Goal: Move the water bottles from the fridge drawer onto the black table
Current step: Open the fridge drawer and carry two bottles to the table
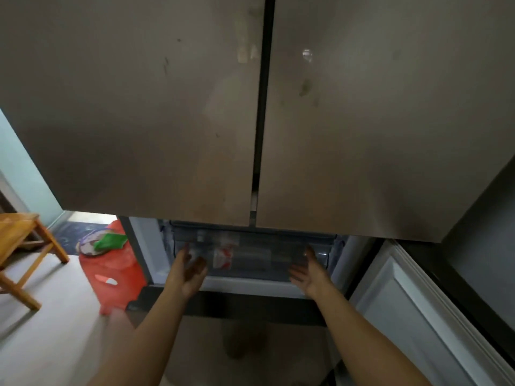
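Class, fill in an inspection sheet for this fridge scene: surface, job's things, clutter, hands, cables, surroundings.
Surface: only grey floor shows.
Job's things: translucent drawer under the shut upper doors; one bottle with a red-and-white label inside, blurred.
Clutter: red stool left of the fridge, green thing on it.
Hands: left hand and right hand open at the drawer front, holding nothing; contact unclear.
Cables: nothing seen.
Surroundings: wooden stool far left; lower door open at right.

It looked like a home kitchen: a tall fridge [250, 107] with 2 upper doors, a wooden stool [19, 246] and a red plastic stool [114, 274] on the floor
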Action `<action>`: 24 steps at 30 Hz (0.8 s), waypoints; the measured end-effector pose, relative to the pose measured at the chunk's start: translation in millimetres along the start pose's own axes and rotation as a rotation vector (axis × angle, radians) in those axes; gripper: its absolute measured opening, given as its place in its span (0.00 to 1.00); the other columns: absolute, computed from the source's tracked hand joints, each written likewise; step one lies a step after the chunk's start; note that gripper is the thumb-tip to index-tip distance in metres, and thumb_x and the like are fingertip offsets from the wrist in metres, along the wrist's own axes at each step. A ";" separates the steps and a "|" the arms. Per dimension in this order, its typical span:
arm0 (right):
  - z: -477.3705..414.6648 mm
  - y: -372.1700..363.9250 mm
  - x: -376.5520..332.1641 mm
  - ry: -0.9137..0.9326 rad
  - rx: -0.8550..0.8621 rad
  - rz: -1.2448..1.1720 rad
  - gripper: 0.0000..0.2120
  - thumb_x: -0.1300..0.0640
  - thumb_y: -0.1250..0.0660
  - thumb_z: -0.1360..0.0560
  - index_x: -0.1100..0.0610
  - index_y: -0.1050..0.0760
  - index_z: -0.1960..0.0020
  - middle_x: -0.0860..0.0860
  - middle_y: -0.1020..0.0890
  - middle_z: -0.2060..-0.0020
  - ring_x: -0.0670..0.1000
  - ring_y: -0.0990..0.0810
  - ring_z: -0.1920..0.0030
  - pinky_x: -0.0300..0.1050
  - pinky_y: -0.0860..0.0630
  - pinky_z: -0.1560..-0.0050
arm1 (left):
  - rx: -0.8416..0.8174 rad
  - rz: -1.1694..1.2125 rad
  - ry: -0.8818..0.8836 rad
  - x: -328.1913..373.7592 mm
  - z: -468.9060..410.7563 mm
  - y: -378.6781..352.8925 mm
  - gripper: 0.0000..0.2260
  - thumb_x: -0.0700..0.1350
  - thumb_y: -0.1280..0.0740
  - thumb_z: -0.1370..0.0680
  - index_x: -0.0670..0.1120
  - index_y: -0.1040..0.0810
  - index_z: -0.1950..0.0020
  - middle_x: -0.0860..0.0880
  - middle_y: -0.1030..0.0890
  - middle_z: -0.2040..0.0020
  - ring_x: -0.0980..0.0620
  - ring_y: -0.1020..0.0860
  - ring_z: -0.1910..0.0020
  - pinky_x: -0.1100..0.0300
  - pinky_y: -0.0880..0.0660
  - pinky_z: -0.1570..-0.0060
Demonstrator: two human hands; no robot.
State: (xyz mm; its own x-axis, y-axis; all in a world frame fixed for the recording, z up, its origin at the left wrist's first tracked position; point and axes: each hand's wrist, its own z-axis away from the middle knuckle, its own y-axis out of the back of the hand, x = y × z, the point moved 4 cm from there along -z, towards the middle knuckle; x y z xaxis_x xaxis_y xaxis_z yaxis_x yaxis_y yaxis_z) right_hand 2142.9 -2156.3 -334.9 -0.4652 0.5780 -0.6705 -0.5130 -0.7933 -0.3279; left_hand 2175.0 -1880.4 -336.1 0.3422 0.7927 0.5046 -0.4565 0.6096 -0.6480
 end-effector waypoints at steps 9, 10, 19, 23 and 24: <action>-16.7 -24.0 -22.5 0.078 -0.058 -0.460 0.13 0.49 0.44 0.20 0.57 0.30 0.57 0.57 0.26 0.57 0.55 0.25 0.59 0.48 0.25 0.54 | -0.150 0.135 0.054 12.8 -30.4 -38.4 0.12 0.44 0.26 0.34 0.46 0.29 0.60 0.45 0.25 0.63 0.50 0.26 0.62 0.60 0.23 0.64; -19.3 -24.2 -20.8 0.078 -0.059 -0.455 0.12 0.49 0.44 0.20 0.56 0.31 0.57 0.57 0.26 0.56 0.56 0.25 0.59 0.49 0.28 0.51 | -0.144 0.132 0.051 12.6 -32.5 -37.7 0.10 0.45 0.28 0.33 0.46 0.29 0.61 0.45 0.24 0.63 0.49 0.26 0.61 0.61 0.22 0.67; -15.4 -12.9 -7.3 0.124 -0.131 -0.439 0.12 0.57 0.33 0.26 0.53 0.31 0.44 0.57 0.21 0.55 0.59 0.25 0.42 0.43 0.24 0.65 | -0.327 0.001 0.035 9.5 -28.7 -21.5 0.17 0.47 0.18 0.46 0.47 0.18 0.62 0.44 0.18 0.57 0.47 0.18 0.60 0.57 0.20 0.64; -6.8 -17.0 -11.4 0.129 -0.065 -0.384 0.08 0.54 0.42 0.21 0.52 0.34 0.42 0.56 0.23 0.55 0.55 0.20 0.60 0.42 0.26 0.66 | -0.203 0.027 0.061 14.8 -32.8 -17.6 0.12 0.48 0.43 0.20 0.49 0.28 0.38 0.46 0.28 0.43 0.48 0.25 0.48 0.55 0.24 0.57; -7.5 -17.2 -11.1 0.122 -0.065 -0.378 0.07 0.54 0.41 0.21 0.53 0.32 0.44 0.57 0.23 0.55 0.54 0.19 0.65 0.44 0.26 0.64 | -0.201 0.025 0.069 15.0 -32.6 -18.4 0.13 0.49 0.44 0.19 0.50 0.29 0.37 0.46 0.29 0.42 0.48 0.25 0.47 0.55 0.25 0.57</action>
State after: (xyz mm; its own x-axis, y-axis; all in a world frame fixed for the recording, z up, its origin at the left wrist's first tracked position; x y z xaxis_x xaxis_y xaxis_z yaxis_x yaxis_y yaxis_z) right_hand 2162.3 -2150.5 -326.8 -0.1615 0.8074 -0.5675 -0.5827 -0.5421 -0.6054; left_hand 2215.3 -1879.4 -335.2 0.3914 0.8021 0.4510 -0.2949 0.5736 -0.7642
